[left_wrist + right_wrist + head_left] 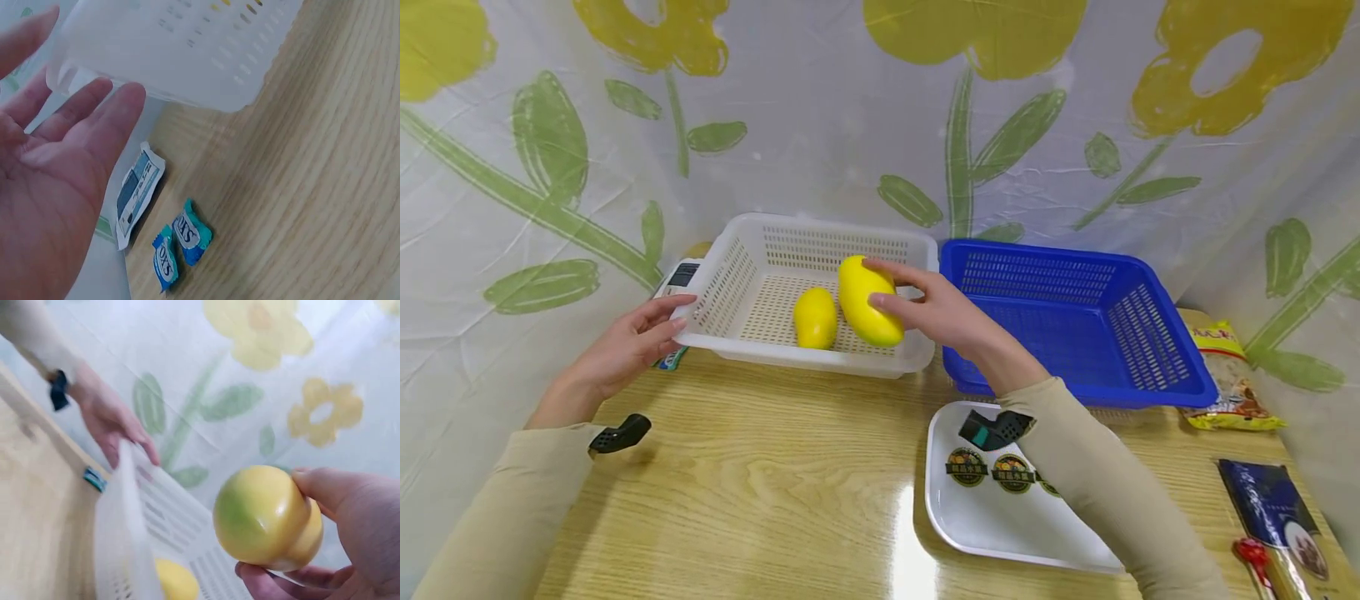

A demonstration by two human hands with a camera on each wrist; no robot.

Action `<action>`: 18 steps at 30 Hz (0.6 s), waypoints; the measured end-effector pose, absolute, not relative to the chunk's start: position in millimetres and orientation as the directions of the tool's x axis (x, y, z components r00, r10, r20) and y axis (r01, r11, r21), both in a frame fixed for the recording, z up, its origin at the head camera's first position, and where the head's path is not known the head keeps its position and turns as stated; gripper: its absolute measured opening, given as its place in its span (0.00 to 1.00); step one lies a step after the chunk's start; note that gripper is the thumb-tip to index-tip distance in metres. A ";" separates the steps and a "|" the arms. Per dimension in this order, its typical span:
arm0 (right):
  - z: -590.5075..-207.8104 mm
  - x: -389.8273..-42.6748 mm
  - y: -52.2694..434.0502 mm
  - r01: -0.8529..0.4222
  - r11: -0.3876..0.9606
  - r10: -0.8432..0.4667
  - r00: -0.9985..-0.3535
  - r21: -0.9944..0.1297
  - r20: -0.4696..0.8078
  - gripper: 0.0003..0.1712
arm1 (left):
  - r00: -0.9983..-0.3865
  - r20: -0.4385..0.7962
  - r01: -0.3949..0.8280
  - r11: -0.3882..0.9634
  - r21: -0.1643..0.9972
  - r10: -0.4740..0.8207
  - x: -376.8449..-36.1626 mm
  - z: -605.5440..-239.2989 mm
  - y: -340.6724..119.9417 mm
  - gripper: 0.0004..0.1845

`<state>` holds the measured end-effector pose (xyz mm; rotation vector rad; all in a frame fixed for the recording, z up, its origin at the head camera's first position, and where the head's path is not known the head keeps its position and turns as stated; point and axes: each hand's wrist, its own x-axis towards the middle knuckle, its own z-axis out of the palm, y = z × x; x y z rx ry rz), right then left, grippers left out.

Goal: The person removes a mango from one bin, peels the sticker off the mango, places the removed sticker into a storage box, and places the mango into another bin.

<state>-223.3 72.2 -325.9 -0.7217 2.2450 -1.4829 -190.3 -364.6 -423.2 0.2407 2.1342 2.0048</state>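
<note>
My right hand (936, 304) holds a yellow mango (867, 304) over the right part of a white plastic basket (820, 360), thumb on one side and fingers on the other. In the right wrist view a green patch shows on the held mango (253, 515). A second mango (815, 318) lies on the basket floor, just left of the held one. At the basket's left end my left hand (625, 346) grips the rim. The left wrist view shows the fingers of that hand (69, 156) under the rim of the basket (169, 56).
A blue basket (1037, 321) stands right of the white one. In front of it is a white tray (1000, 533) with round stickers, partly behind my right forearm. Packets (1232, 375) lie at the right. Small wrapped sweets (190, 231) lie near the white basket's left end.
</note>
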 end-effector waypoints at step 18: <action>-366.0 -276.4 -49.2 -0.049 0.406 -0.595 -0.772 -0.913 -0.223 0.31 | -0.969 -0.064 -0.014 0.207 0.978 0.238 -188.8 -423.2 -367.2 0.29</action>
